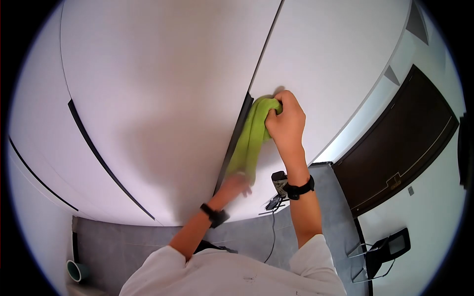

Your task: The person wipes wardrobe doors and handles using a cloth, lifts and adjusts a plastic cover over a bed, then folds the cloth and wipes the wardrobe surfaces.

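Observation:
A green cloth (pixel 253 135) hangs bunched lengthwise against a white cabinet door (pixel 326 64), along a long dark handle strip (pixel 237 130). My right hand (pixel 288 118) is closed on the cloth's upper end, thumb and fingers pinching it near the top of the strip. Down at the cloth's lower end is my left hand (pixel 235 186), smeared by motion. It touches or overlaps the cloth there, but whether its fingers grip it cannot be made out. Each wrist wears a black band.
More white door panels (pixel 148 74) with dark handle strips extend left. A dark brown door (pixel 400 143) stands at right, with a black folding chair (pixel 387 249) below it. A cable (pixel 273 237) crosses the grey floor (pixel 123 241). A green bucket (pixel 78 270) sits lower left.

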Demonstrator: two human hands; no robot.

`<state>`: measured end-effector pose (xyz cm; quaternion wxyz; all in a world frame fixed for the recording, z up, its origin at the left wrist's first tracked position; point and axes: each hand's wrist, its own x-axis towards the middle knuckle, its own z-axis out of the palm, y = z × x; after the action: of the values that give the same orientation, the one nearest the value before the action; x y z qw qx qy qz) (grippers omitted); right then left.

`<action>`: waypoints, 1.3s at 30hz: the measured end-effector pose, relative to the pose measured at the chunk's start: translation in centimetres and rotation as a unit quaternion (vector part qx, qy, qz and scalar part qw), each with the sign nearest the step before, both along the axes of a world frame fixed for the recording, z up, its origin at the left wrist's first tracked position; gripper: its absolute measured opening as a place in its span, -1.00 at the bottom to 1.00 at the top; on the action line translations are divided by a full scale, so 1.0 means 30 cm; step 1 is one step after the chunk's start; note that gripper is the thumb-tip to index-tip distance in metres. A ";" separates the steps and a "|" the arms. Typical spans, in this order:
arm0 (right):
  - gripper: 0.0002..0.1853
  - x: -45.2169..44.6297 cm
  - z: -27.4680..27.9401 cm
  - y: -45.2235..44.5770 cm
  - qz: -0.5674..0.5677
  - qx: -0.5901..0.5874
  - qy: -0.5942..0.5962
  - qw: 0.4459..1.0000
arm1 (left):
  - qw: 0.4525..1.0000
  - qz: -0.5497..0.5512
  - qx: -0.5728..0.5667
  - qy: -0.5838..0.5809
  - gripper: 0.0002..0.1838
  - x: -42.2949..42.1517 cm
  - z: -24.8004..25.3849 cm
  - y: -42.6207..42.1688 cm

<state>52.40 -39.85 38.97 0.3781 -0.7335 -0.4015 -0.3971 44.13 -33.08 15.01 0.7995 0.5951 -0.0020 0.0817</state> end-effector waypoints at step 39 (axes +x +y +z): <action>-0.78 -0.044 -0.090 -0.250 0.290 0.101 0.294 0.905 | 0.873 0.362 0.266 -0.188 -0.46 -0.057 0.434 -0.082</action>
<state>51.10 -47.36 36.27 0.6494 -0.6264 -0.4246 -0.0744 42.43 -35.53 28.03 0.5101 0.7176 0.0423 0.4722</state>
